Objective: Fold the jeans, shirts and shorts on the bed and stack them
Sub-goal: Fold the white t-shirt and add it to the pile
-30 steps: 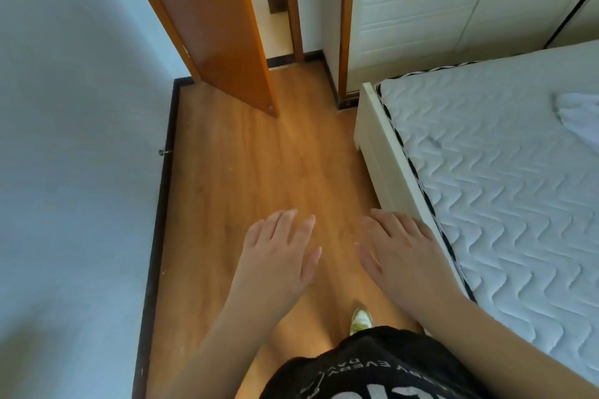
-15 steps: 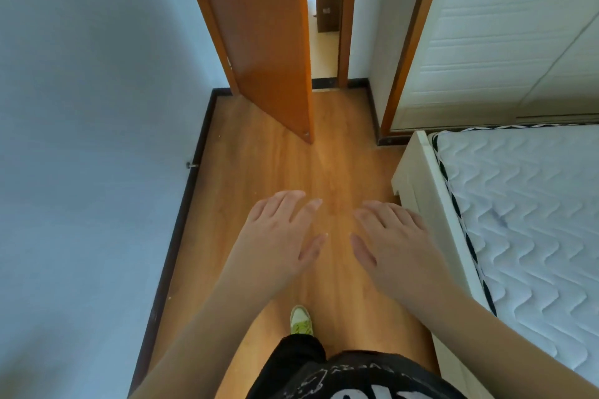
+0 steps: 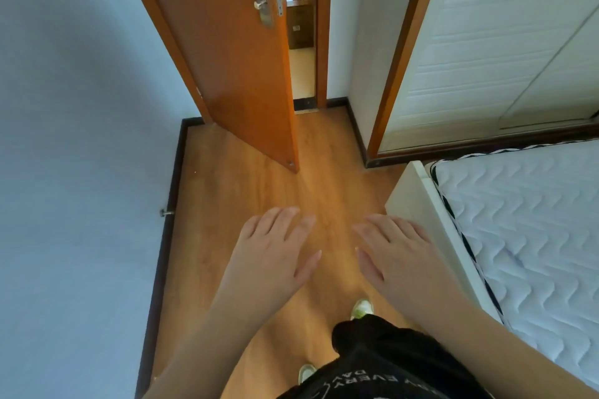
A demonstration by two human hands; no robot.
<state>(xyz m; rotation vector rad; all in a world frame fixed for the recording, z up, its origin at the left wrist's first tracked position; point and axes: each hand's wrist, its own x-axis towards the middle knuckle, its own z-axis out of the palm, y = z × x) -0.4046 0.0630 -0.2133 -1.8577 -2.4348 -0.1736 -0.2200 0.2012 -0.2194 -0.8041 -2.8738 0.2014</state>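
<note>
Both hands, left (image 3: 275,256) and right (image 3: 397,256), spread flat, empty, apart over bare floor (image 3: 246,191); bed (image 3: 418,201) corner just right.

Bed (image 3: 531,223) — bare white quilted mattress — on wood floor (image 3: 246,204).

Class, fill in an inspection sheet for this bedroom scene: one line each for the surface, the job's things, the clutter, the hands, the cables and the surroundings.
Surface: white quilted mattress on a white bed frame at the right; the part in view is bare.
Job's things: nothing seen; no jeans, shirts or shorts in view.
Clutter: nothing seen on the wooden floor.
Hands: left hand and right hand both open, empty, palms down above the floor.
Cables: nothing seen.
Surroundings: orange door ajar ahead, pale wall at the left with a doorstop, white wardrobe beyond the bed.
</note>
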